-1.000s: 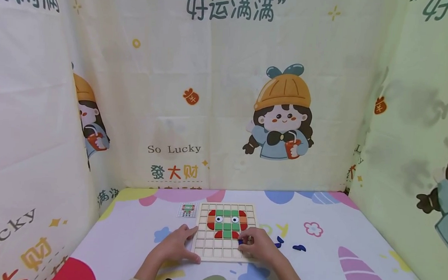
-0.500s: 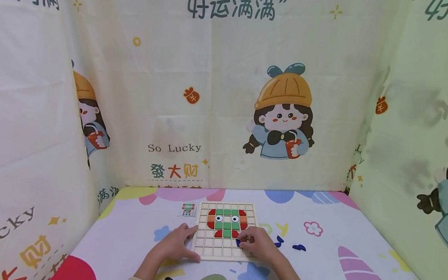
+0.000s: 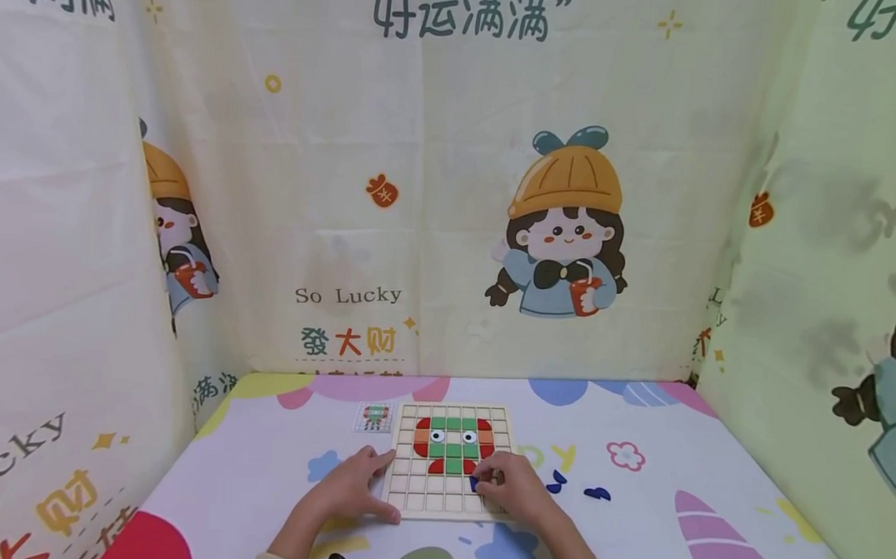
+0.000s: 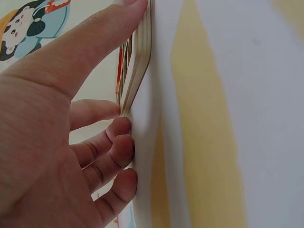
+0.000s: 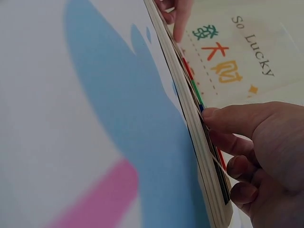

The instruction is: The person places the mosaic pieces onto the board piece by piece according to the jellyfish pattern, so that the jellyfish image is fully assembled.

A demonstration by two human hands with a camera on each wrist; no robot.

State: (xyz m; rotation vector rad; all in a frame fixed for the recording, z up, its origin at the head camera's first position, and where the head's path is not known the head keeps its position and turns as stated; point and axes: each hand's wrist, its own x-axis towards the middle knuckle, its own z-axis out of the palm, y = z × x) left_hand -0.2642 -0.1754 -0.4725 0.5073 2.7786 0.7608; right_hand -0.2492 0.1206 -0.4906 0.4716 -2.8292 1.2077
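A wooden grid board (image 3: 416,502) lies on the table with red, green and orange tiles and two eye tiles (image 3: 469,437) set in its upper squares. My right hand (image 3: 517,487) pinches a small dark blue tile (image 3: 473,484) between thumb and fingers, low over the board just under the right red tile. In the right wrist view a bit of blue shows at the thumb tip, the rest hidden. My left hand (image 3: 349,485) rests at the board's near left corner, thumb and index finger spread wide. The left wrist view shows its thumb (image 4: 109,28) along the board's edge.
Several loose dark blue tiles (image 3: 598,493) lie on the patterned tablecloth to the right of the board. A small picture card (image 3: 374,417) with a gridded figure sits at the board's upper left. Printed cloth walls (image 3: 446,329) stand behind and at both sides.
My right hand has shifted slightly left over the board, taking the blue tile with it. The left hand stays at the corner.
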